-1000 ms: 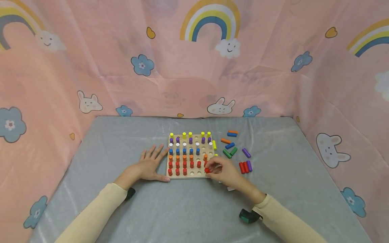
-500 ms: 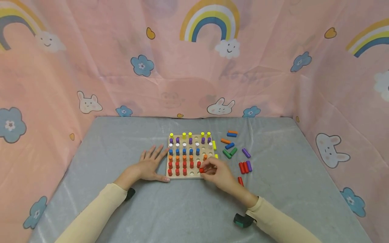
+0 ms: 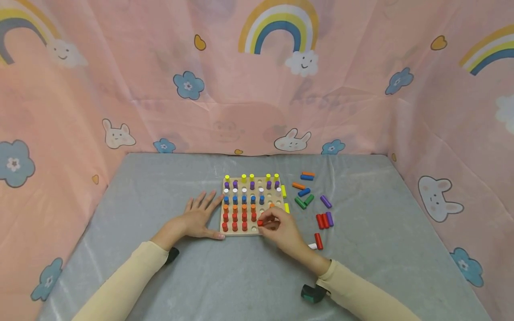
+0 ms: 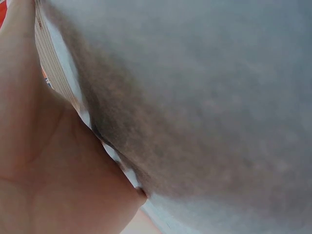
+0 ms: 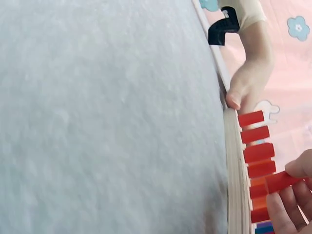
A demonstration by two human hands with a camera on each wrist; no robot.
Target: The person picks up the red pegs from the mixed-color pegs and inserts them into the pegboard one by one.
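A wooden pegboard lies on the grey cloth, with rows of yellow, purple, white, blue, orange and red pegs standing in it. My right hand pinches a red peg between thumb and fingers over the nearest row. In the right wrist view this peg is tilted and above the board, and its lower end looks apart from the holes. Fingers spread, my left hand rests at the board's left side, touching its edge. The left wrist view shows mostly the palm and blurred cloth.
Loose pegs lie right of the board: a yellow one by its edge, then blue, green, orange, purple and red. Nearer, a red peg touches or nearly touches a white one. A pink curtain encloses the table.
My right hand has moved left along the nearest row, still pinching the red peg. A loose red peg beside the forearm has come into view. The left hand stays put.
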